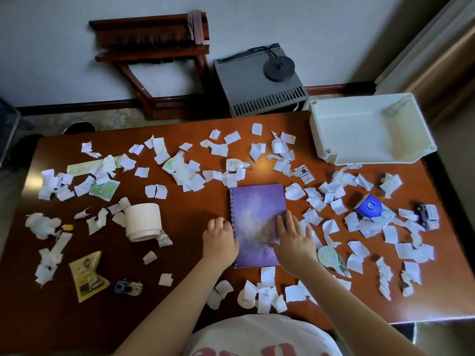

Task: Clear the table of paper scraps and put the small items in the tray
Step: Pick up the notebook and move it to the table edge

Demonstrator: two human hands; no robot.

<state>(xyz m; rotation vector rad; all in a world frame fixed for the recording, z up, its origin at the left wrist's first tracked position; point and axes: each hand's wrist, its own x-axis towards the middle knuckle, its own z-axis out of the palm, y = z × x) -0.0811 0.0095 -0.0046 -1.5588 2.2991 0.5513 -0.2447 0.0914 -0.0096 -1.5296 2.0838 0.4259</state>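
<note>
The notebook [257,201] lies flat on the table [192,227], a little right of the middle and close to the near edge, its spiral spine to the left. Both hands are on its near half. The right hand [293,240] lies flat on the cover by the right edge, fingers straight and spread, pressing down and grasping nothing. The left hand [221,240] sits against the spine with its fingers curled down over the spiral; whether they have hold of the edge or merely rest there, I cannot tell.

Scraps [219,150] of white paper are strewn over nearly the whole table, thickest along the far edge and down the right side, with a small cluster at the near edge just below the notebook. The tray [359,134], white and deep, stands at the far right corner, well apart from both hands.

Small things lie among the scraps: a bottle [235,165] on its side just beyond the notebook, a blue box [370,207] to its right, and a toy car [428,216] by the right edge. A ribbed white cup [142,222] lies tipped over to the left of the left hand, and a yellow packet [87,276] lies toward the near left corner
</note>
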